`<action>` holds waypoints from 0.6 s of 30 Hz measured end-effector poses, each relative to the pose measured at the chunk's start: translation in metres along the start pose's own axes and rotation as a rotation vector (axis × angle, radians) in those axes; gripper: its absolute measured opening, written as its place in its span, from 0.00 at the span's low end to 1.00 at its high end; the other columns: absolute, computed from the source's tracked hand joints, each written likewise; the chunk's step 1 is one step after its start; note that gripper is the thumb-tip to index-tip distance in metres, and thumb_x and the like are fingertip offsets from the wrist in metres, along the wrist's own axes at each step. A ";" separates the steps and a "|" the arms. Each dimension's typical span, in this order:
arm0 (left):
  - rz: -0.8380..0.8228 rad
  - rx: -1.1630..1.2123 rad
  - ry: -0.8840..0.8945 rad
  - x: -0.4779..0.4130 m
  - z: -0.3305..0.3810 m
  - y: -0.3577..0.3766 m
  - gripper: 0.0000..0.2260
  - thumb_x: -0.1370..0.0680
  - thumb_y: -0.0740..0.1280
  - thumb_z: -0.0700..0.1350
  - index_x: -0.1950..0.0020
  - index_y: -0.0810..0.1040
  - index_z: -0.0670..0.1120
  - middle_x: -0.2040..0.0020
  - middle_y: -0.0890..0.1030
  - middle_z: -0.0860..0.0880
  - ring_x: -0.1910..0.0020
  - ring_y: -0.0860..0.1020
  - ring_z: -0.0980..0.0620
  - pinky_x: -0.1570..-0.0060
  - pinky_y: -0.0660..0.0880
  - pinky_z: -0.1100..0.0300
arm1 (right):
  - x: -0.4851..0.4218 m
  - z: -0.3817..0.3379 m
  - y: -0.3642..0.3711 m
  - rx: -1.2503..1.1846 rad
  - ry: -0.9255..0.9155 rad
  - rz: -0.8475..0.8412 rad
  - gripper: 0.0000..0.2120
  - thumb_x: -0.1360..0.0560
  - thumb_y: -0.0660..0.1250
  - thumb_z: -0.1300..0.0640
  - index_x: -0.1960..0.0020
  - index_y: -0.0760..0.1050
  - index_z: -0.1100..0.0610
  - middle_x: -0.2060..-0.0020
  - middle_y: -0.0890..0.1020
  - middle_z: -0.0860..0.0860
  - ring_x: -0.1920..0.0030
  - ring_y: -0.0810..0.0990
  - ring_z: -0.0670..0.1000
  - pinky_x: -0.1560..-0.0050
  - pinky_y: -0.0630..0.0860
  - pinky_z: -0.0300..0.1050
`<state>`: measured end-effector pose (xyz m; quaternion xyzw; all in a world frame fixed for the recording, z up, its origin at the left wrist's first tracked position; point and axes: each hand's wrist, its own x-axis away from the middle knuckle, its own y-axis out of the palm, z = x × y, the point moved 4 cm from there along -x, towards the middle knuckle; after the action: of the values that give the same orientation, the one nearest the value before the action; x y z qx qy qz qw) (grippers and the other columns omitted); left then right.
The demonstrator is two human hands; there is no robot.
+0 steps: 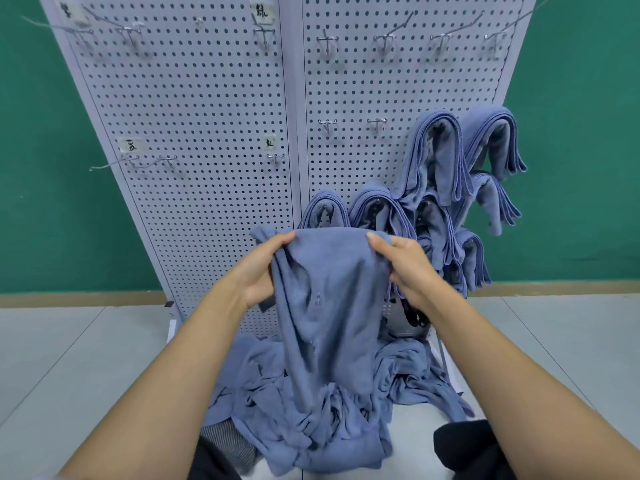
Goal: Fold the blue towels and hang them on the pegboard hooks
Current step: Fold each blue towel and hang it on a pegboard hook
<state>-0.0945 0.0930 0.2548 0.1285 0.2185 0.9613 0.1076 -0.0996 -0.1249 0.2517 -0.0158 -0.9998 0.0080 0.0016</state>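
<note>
- While both hands held up a blue towel (329, 289) in the head view, four paper labels showed on the white pegboard (207, 116) behind it.
- The top-centre label (261, 10) carried a handwritten 绿; the lower-left label (131, 144) looked like 蓝 and the lower-centre label (270, 143) like 红, both small. The top-left label (71, 12) was too blurred to read.
- The left hand (263, 268) pinched the towel's upper left corner between thumb and curled fingers.
- The right hand (405, 268) gripped the upper right corner, thumb on top of the edge and fingers curled into the cloth.
- The towel hung from both hands in front of the pegboard's lower middle, its bottom end trailing into a pile of towels (398, 375) on the floor (69, 358).
- Folded towels (436, 157) hung over hooks on the board's lower right, in stacked rows.
- Bare wire hooks (327, 41) ran along the upper rows.
- The held towel hid the board's lower centre and part of the nearest folded towels.
- A green wall (571, 98) stood behind the board; a striped cloth (225, 441) and a dark trouser leg (464, 445) lay at the bottom edge.
</note>
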 end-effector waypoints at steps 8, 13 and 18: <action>0.227 -0.248 -0.010 0.002 0.000 -0.044 0.10 0.25 0.70 0.44 0.47 0.79 0.39 0.57 0.84 0.45 0.58 0.81 0.48 0.61 0.78 0.56 | -0.004 -0.003 -0.045 -0.120 -0.008 0.153 0.08 0.24 0.68 0.51 0.55 0.82 0.56 0.61 0.85 0.50 0.61 0.81 0.48 0.58 0.77 0.41; 0.241 -0.165 -0.018 0.001 0.002 -0.060 0.04 0.22 0.64 0.36 0.56 0.77 0.42 0.68 0.82 0.50 0.65 0.81 0.54 0.66 0.79 0.62 | -0.005 0.003 -0.065 -0.145 0.038 0.200 0.07 0.23 0.67 0.55 0.54 0.80 0.57 0.60 0.84 0.51 0.60 0.81 0.49 0.54 0.77 0.46; 0.264 -0.280 0.026 0.002 0.003 -0.057 0.08 0.21 0.63 0.36 0.58 0.76 0.43 0.62 0.80 0.48 0.64 0.79 0.53 0.59 0.78 0.58 | -0.011 0.015 -0.074 -0.077 0.108 0.115 0.08 0.21 0.62 0.66 0.50 0.75 0.71 0.61 0.82 0.57 0.57 0.80 0.53 0.58 0.79 0.42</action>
<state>-0.0874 0.1450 0.2324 0.1276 0.0650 0.9897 -0.0055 -0.0907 -0.1993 0.2378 -0.0738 -0.9953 -0.0310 0.0543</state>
